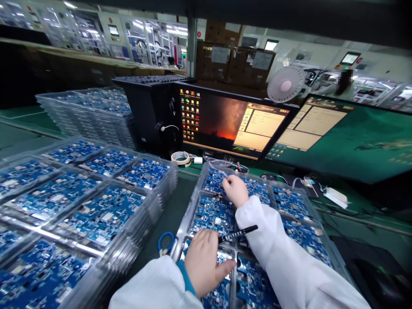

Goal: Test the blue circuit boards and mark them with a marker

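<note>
We noted both arms reaching forward over the near tray [188, 223], a clear plastic tray divided into compartments, each carrying a blue circuit board [214, 214]. The left hand [206, 262] hung over the tray's nearest compartments, knuckles raised, fingers curled and thumb stretched out to the right. A teal cuff [186, 274] showed at the end of its white sleeve [154, 287]. Its grip was closed on the end of a black pen [240, 233], which slanted up and to the right, above the other forearm.

The right sleeve [273, 253] came in from the lower right, running along the tray's length. At the tray's far end, the right hand [234, 190] bent down at the wrist, its fingertips [225, 182] on a board. Its grip was narrow, the fingers bunched; we could not tell whether they pinched anything.

Left of the near tray stood stacks of matching trays [103, 219], with a taller stack [90, 113] behind them. A blue plastic loop [165, 242] lay just beside the tray's left rim. Beyond its far end, on the green counter [357, 219], we saw a roll of tape [180, 159] and a lit monitor [231, 120], with a white desk fan [286, 83] behind the monitor's right corner.
</note>
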The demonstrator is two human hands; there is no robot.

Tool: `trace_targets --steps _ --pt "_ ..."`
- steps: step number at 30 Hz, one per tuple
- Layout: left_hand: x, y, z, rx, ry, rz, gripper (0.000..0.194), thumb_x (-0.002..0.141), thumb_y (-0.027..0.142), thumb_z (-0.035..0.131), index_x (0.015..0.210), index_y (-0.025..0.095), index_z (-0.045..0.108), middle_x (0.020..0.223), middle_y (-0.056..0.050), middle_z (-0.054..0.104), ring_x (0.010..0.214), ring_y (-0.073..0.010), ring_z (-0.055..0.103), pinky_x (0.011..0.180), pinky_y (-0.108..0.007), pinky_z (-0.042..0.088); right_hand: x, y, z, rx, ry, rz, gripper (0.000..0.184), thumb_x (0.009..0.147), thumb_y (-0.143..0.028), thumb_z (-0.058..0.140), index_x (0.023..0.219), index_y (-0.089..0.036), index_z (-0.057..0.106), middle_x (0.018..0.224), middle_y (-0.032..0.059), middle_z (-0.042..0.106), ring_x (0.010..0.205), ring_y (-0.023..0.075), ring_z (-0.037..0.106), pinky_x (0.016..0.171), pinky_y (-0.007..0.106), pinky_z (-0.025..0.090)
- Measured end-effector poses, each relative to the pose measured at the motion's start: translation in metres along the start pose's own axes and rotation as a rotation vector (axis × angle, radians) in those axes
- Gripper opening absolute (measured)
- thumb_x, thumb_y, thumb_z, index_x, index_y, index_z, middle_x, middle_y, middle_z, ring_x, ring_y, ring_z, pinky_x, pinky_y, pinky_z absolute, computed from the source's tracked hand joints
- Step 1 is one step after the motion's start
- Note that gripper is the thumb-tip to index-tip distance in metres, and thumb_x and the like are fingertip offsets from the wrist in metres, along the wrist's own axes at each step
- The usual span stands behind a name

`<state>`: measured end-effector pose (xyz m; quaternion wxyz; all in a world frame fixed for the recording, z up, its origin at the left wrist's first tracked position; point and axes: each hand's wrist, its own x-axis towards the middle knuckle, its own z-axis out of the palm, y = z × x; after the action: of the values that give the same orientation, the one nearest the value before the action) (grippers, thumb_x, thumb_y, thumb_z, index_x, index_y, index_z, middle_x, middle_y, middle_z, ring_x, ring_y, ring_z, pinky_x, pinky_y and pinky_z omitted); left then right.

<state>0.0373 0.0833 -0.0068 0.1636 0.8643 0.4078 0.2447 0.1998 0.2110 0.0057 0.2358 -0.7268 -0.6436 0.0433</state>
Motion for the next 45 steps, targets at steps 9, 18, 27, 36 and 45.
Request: trace_targets --steps 9,18,27,36,45 --pt "0.000 -0.004 0.001 -0.090 -0.028 -0.061 0.070 0.070 0.072 0.008 0.087 0.015 0.046 0.080 -0.009 0.050 0.081 -0.0261 0.047 0.078 -0.044 0.036 0.063 0.035 0.032 0.171 0.013 -0.020 0.033 0.076 -0.038 0.034 0.056 -0.017 0.050 0.051 -0.0008 0.049 0.051 0.0108 0.044 0.048 0.020 0.029" --pt "0.001 -0.004 0.000 -0.129 -0.040 -0.080 0.070 0.071 0.071 0.007 0.085 0.014 0.046 0.081 -0.010 0.050 0.083 -0.0271 0.047 0.079 -0.046 0.036 0.069 0.042 0.043 0.170 0.008 0.029 0.031 0.074 -0.037 0.037 0.053 -0.017 0.047 0.052 0.0010 0.049 0.052 0.0122 0.043 0.050 0.022 0.027" --pt "0.003 -0.001 -0.003 -0.134 -0.029 -0.090 0.070 0.072 0.070 0.007 0.085 0.014 0.047 0.080 -0.010 0.051 0.082 -0.0253 0.048 0.080 -0.046 0.036 0.069 0.040 0.044 0.139 -0.007 0.030 0.029 0.074 -0.036 0.040 0.054 -0.017 0.050 0.055 0.0007 0.053 0.055 0.0122 0.046 0.052 0.021 0.029" --pt "0.003 -0.002 -0.003 -0.152 -0.039 -0.103 0.073 0.070 0.072 0.007 0.086 0.013 0.048 0.081 -0.010 0.050 0.084 -0.0261 0.047 0.082 -0.045 0.035 0.067 0.041 0.043 0.093 -0.017 0.030 0.030 0.076 -0.037 0.038 0.058 -0.018 0.052 0.056 0.0004 0.053 0.054 0.0118 0.047 0.049 0.021 0.028" --pt "0.004 -0.001 -0.004 -0.152 -0.042 -0.110 0.074 0.070 0.072 0.007 0.085 0.013 0.048 0.079 -0.010 0.050 0.082 -0.0263 0.048 0.081 -0.045 0.035 0.067 0.037 0.046 0.000 -0.049 -0.051 0.029 0.076 -0.038 0.041 0.061 -0.018 0.055 0.065 0.0017 0.057 0.059 0.0123 0.049 0.056 0.022 0.030"
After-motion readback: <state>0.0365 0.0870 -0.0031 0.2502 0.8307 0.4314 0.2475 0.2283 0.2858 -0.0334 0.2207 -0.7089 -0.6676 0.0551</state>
